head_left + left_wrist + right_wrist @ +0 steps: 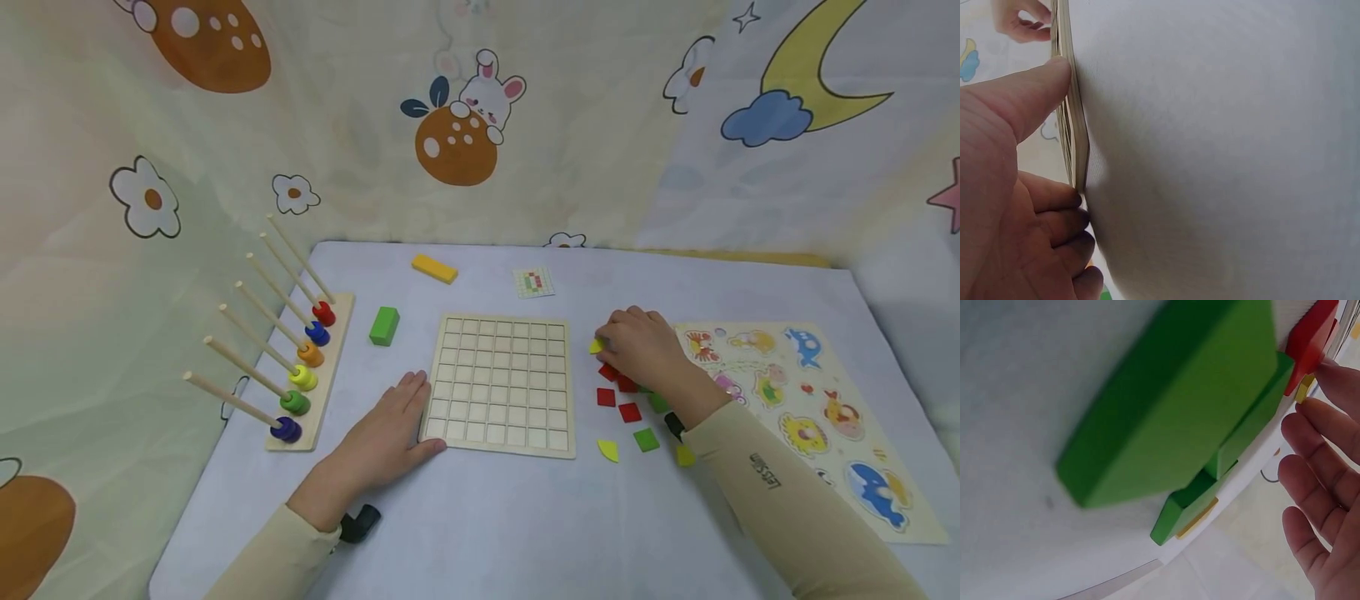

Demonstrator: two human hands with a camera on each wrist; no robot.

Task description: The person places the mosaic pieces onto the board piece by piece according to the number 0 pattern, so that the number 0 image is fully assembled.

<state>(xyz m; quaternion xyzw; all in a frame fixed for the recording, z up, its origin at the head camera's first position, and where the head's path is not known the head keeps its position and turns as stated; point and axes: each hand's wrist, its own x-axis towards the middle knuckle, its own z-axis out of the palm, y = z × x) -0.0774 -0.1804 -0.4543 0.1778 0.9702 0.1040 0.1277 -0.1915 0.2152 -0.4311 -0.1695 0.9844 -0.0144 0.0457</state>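
Right hand (pixel 641 350) pinches a yellow piece (pixel 596 346), likely picking and next needing careful lift; straight-fingered left hand (pixel 386 435) touches the grid board (pixel 498 385).

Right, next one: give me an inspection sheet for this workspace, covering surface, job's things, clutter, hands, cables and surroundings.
Surface: white cloth-covered table
Job's things: grid board with bare squares; red tiles, green tiles and yellow pieces to its right
Clutter: peg rack with coloured rings, green block, yellow block, small patterned card, picture sheet
Hands: left hand touches the board's near-left corner; right hand pinches a yellow piece
Cables: nothing seen
Surroundings: fabric with cartoon prints
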